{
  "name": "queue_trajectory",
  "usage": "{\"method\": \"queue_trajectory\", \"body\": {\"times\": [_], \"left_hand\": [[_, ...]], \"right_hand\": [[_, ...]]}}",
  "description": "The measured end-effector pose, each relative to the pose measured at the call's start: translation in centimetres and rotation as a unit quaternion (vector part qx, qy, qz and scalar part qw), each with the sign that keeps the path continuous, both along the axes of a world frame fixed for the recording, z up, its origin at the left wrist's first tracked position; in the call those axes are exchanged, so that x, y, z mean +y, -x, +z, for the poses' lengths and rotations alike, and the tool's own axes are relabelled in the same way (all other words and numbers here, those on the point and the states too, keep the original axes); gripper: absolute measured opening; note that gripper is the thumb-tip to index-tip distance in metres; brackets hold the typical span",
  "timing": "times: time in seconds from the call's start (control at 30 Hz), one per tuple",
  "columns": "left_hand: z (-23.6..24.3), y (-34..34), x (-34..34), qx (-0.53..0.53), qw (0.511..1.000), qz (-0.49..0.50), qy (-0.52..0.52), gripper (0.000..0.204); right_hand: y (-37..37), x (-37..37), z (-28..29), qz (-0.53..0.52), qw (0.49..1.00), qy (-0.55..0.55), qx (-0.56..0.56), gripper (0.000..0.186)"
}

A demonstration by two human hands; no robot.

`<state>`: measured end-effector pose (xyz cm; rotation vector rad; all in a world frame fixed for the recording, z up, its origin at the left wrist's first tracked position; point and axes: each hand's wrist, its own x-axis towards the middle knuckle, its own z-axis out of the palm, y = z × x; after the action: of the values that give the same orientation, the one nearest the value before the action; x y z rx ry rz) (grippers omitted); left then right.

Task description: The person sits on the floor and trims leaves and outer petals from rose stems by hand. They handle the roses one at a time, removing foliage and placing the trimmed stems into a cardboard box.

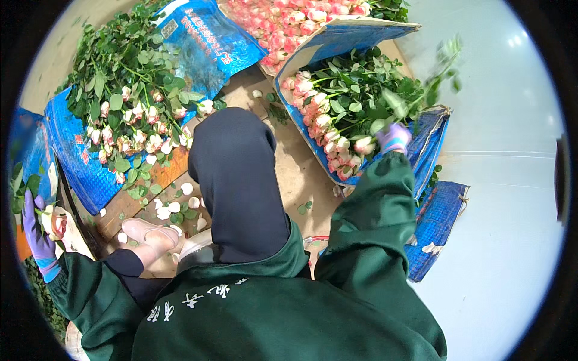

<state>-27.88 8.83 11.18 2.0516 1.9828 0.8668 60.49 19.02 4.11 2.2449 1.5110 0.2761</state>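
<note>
Apparently sorting, the right hand (394, 139) grasped a leafy stem (431, 92) over the far-right rose pile (343, 108), the left hand (40, 242) seemingly a pink-edged rose (55, 222); gentle placing was likely needed next.

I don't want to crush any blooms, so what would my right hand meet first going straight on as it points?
Probably the leafy rose stems just beyond your right hand, though its height above them is unclear.

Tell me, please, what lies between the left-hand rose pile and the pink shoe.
In the head view, loose white petals and green leaves lie scattered between the rose pile and the pink shoe.
</note>
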Motion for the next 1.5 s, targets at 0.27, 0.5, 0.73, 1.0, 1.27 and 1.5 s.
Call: {"method": "queue_trajectory", "body": {"times": [0.27, 0.5, 0.73, 1.0, 1.27, 1.5], "left_hand": [[0.2, -3.8, 0.7, -0.328, 0.944, 0.017, 0.022, 0.038], [0.4, -19.5, -0.6, -0.399, 0.887, 0.179, 0.148, 0.016], [-6.6, -27.7, -2.3, -0.528, 0.770, 0.149, 0.325, 0.017], [-9.9, -28.1, -7.1, -0.328, 0.872, 0.058, 0.359, 0.041], [-9.7, -26.9, -8.1, -0.360, 0.845, 0.074, 0.387, 0.034], [-10.5, -26.2, -7.2, -0.404, 0.832, 0.096, 0.368, 0.035]], "right_hand": [[4.2, -0.3, -1.5, -0.183, 0.821, -0.452, 0.297, 0.058], [35.2, 4.2, 16.2, 0.287, 0.569, -0.077, 0.767, 0.038], [51.8, 2.0, 10.4, 0.304, 0.514, 0.322, 0.735, 0.019], [52.2, 2.0, -4.5, 0.420, 0.793, 0.252, 0.364, 0.019], [48.7, 2.2, -15.4, 0.490, 0.818, 0.249, 0.173, 0.018], [52.6, -0.6, -16.8, 0.532, 0.795, 0.248, 0.155, 0.019]]}}
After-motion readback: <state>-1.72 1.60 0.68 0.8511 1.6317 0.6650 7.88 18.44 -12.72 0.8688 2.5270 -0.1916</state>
